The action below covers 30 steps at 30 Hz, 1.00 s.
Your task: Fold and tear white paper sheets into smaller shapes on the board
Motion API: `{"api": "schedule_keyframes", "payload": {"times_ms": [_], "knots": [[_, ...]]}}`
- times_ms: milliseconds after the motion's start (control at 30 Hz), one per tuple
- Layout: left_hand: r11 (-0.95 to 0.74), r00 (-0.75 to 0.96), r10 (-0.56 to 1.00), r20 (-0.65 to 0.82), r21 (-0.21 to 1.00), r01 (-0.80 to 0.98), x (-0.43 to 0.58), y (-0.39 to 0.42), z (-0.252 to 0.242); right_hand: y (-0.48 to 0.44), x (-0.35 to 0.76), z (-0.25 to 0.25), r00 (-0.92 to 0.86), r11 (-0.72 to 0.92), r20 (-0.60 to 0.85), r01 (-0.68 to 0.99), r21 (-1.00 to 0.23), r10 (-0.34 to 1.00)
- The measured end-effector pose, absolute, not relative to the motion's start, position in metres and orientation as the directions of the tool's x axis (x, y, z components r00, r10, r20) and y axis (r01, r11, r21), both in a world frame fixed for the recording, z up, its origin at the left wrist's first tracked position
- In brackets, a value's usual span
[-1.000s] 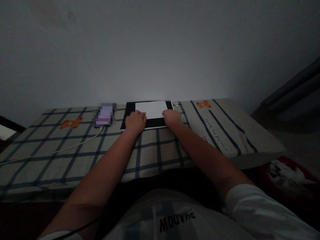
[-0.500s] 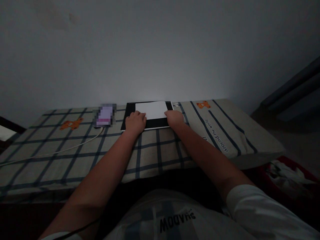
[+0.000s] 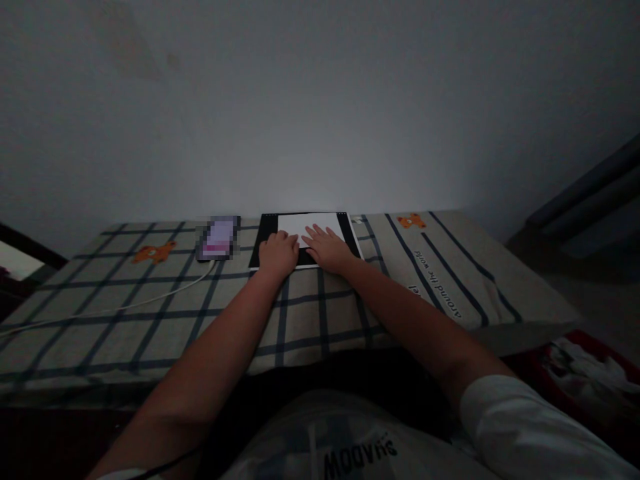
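Observation:
A white sheet of paper (image 3: 307, 221) lies on a black page (image 3: 268, 230) that has a row of holes along its far edge, like a notepad or calendar. My left hand (image 3: 279, 255) rests at the left of the sheet, fingers slightly bent over the black page and the paper's near left part, gripping nothing. Spread flat on the paper's right half is my right hand (image 3: 327, 249), with its fingers apart. Both hands hide the sheet's near edge in part.
On the left lies a blurred phone (image 3: 219, 238) with a white cable (image 3: 165, 293) running off to the left. A checked cloth (image 3: 320, 320) with bear prints covers the table against a grey wall (image 3: 320, 120). A red container (image 3: 590, 373) holding pale crumpled material stands at lower right.
My right hand has moved left from the paper's right edge onto its surface, its fingers now spread. My left hand stays near the sheet's left side. The view has tilted slightly.

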<state>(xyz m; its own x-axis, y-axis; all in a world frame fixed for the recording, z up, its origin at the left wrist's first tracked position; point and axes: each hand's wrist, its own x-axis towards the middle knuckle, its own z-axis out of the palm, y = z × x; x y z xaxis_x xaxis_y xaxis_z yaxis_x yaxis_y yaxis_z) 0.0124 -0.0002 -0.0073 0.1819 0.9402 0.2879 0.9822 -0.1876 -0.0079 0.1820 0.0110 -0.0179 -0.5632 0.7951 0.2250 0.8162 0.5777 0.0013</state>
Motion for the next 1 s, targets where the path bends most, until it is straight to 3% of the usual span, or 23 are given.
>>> {"api": "schedule_keyframes", "payload": {"times_ms": [333, 567, 867, 1000], "knots": [[-0.195, 0.198, 0.939, 0.282, -0.042, 0.980, 0.011, -0.001, -0.005, 0.039, 0.155, -0.014, -0.437, 0.447, 0.111, 0.891, -0.083, 0.893], [-0.191, 0.195, 0.947, 0.255, -0.040, 0.981, 0.011, 0.000, -0.003, 0.040, 0.183, -0.022, -0.194, 0.202, 0.079, 0.973, -0.116, 0.978], [-0.180, 0.203, 0.944, 0.259, -0.113, 0.977, 0.018, 0.020, 0.006, 0.041, 0.209, -0.024, -0.195, 0.202, 0.079, 0.975, -0.094, 0.978], [-0.168, 0.184, 0.945, 0.270, -0.082, 0.982, 0.030, 0.037, 0.005, 0.041, 0.207, -0.026, -0.176, 0.184, 0.071, 0.976, -0.120, 0.982]]}}
